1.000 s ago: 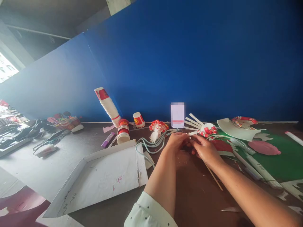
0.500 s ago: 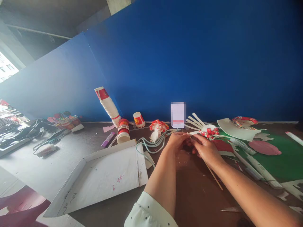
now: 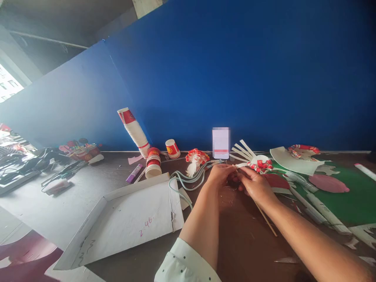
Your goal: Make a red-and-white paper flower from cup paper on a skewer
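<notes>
A paper cup cut into strips (image 3: 261,159) lies just beyond my hands. Several long white strips fan out to its left, and red and white folded ones ring its base. My left hand (image 3: 222,172) is closed, its fingertips pinching the end of one white strip (image 3: 242,165). Close against it, my right hand (image 3: 253,182) is closed on the same strip, nearer the cup. Some of the fingers are hidden beneath the hands. A thin wooden stick (image 3: 267,219) slants out from under my right hand.
At left lies a white cardboard tray (image 3: 132,219). Behind it stand stacked paper cups (image 3: 136,135), a single cup (image 3: 172,149) and a red and white paper flower (image 3: 196,158). Pale cable (image 3: 190,180) loops beside my left hand. Markers (image 3: 326,211) and paper scraps lie on a green mat (image 3: 352,203).
Both hands stay almost where they were, still pinching the strip. The cut cup and its fanned strips have shifted very slightly.
</notes>
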Demonstrator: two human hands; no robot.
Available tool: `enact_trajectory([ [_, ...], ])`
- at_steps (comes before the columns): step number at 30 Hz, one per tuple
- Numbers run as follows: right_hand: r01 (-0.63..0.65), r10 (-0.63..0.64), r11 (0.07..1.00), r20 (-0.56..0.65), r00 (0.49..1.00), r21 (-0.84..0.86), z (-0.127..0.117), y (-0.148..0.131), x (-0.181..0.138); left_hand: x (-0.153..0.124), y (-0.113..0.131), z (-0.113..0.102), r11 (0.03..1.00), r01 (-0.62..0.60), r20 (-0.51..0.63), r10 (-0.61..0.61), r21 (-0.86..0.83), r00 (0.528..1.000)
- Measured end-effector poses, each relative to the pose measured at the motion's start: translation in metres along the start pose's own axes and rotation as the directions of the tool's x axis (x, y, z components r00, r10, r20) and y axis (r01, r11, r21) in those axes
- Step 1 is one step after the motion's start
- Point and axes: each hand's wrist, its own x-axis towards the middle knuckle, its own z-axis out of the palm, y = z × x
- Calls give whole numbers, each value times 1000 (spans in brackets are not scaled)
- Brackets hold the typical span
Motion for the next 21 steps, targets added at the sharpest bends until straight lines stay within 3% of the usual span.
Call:
enact_trajectory([
  [10,2,-2,1000,8,1000,-27,1,4,1,1,1,2,998,48,-39,-46,29,998],
  [21,-9,9,1000,9,1000,-4,3,3,0,7,-4,1,998,24,-115,-18,53,993],
])
